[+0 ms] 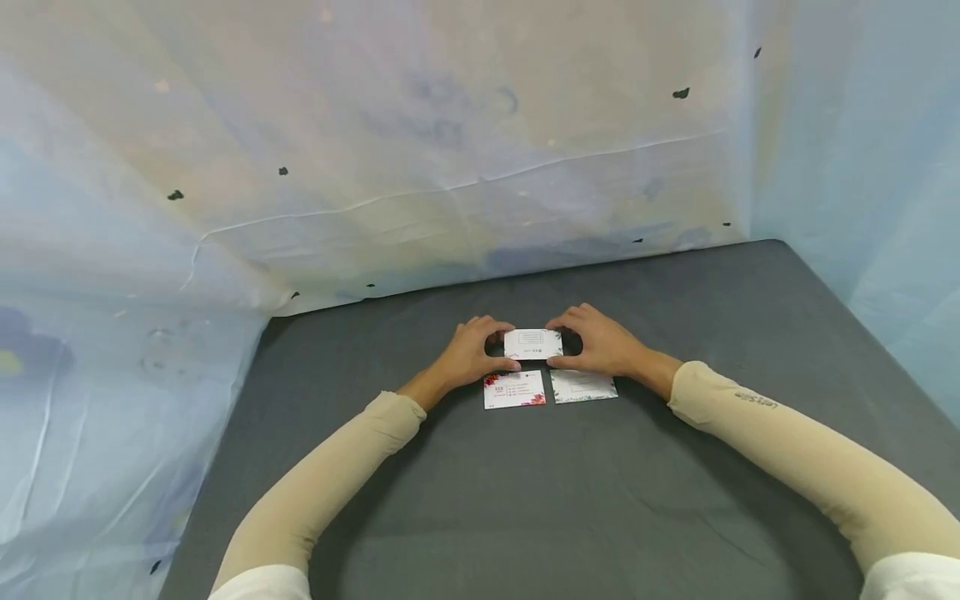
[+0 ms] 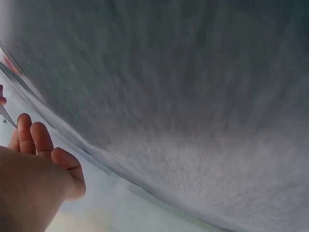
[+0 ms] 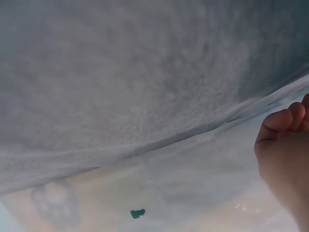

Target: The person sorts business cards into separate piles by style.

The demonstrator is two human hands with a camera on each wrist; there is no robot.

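In the head view both hands hold one small white card (image 1: 533, 343) just above the grey table cover (image 1: 600, 500). My left hand (image 1: 474, 350) pinches its left end and my right hand (image 1: 592, 342) pinches its right end. Two more cards lie flat just in front of the hands: one with red flowers (image 1: 513, 389) on the left, one pale card (image 1: 583, 386) on the right. The left wrist view shows only my left hand's curled fingers (image 2: 43, 145) against the grey cover. The right wrist view shows my right hand's knuckles (image 3: 285, 145) at the frame's edge.
A pale blue and cream plastic sheet (image 1: 420, 150) hangs as a wall behind and along both sides of the table. The grey cover stretches out between my arms and to the right of the cards.
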